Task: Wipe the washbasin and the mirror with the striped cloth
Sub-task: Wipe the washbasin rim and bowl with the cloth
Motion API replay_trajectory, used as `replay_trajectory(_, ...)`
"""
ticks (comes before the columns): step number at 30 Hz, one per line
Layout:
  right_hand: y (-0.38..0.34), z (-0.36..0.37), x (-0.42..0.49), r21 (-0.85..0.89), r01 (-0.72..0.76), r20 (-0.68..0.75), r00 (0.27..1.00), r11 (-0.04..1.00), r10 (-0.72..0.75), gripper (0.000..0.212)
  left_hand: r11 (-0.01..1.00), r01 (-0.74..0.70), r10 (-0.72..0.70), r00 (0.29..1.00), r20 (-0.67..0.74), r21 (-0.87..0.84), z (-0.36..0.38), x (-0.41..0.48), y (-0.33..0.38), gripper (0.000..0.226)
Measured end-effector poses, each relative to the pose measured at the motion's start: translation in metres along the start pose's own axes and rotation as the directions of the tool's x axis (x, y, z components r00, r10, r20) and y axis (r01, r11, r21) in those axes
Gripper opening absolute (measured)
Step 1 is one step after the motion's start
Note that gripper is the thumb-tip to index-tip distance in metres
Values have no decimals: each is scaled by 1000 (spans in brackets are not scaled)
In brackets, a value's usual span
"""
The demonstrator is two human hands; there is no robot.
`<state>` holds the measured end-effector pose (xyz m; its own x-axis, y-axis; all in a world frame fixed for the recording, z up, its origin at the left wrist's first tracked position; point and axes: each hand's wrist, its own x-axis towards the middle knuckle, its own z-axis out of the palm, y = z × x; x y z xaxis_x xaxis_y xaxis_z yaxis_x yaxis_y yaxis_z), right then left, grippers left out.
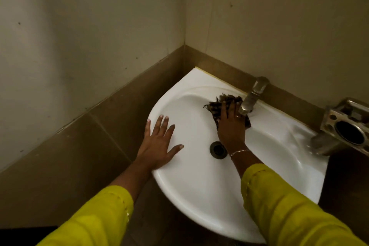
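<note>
A white corner washbasin [199, 189] fills the middle of the view. Its dark drain [218, 149] lies in the bowl's bottom. My right hand [231, 126] presses the dark striped cloth [214, 107] flat against the bowl's back slope, just under the tap. The cloth bunches out beyond my fingertips. My left hand [157, 142] rests flat on the basin's left rim, fingers spread, holding nothing. No mirror is in view.
A metal tap [252, 98] with a clear knob stands on the basin's back edge, touching my right fingers. A metal soap and tumbler holder [347, 126] juts from the right wall over the basin's right end. Tiled walls meet in the corner behind.
</note>
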<state>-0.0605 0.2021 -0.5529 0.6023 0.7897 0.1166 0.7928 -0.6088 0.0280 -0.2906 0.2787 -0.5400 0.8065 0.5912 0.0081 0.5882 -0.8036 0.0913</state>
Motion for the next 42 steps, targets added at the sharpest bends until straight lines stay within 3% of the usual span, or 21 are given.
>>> replay_trajectory(3, -10, -7, 28, 73, -70, 124, 990, 995, 61, 68, 996, 79, -81, 996, -23, -45, 1, 1, 2, 80)
replay_trajectory(8, -24, -11, 59, 144, -66, 128, 991, 987, 47, 71, 982, 131, -151, 977, -148, -137, 1, 1, 0, 71)
replay_trajectory(15, -63, -9, 70, 187, 130, 124, 980, 974, -155, 68, 958, 187, -232, 951, -204, -218, 7, 0, -1, 75)
replay_trajectory(19, -103, -5, 57, 334, 277, 62, 947, 901, -314, 85, 937, 190, -266, 932, -245, -293, 8, -1, -1, 80)
replay_trajectory(23, -134, 3, 28, 675, 203, 139, 909, 710, -393, 111, 927, 175, -256, 942, -219, -332, 7, -1, 0, 80)
replay_trajectory(25, -143, 14, 9, 720, 189, 165, 888, 668, -429, 109, 922, 167, -249, 947, -202, -350, 7, -1, -1, 79)
replay_trajectory(29, -141, 22, -17, 652, 204, 287, 826, 731, -486, 84, 901, 132, -236, 949, -210, -414, 5, -2, 0, 73)
replay_trajectory(31, -137, 13, -28, 745, 143, 288, 811, 651, -508, 63, 883, 116, -242, 943, -229, -456, 3, -3, 1, 73)
replay_trajectory(34, -132, -7, -45, 908, -58, 285, 811, 415, -510, 41, 854, 98, -268, 925, -270, -511, 4, -3, 1, 71)
replay_trajectory(36, -135, -14, -57, 952, -141, 264, 828, 273, -494, 38, 835, 91, -287, 914, -288, -543, 5, -3, 0, 69)
replay_trajectory(39, -141, -24, -68, 966, -189, 248, 866, 175, -434, 46, 804, 89, -323, 895, -307, -588, 5, -3, 0, 69)
replay_trajectory(42, -144, -33, -75, 972, -178, 226, 885, 154, -408, 44, 761, 76, -363, 873, -326, -644, 3, -4, 1, 72)
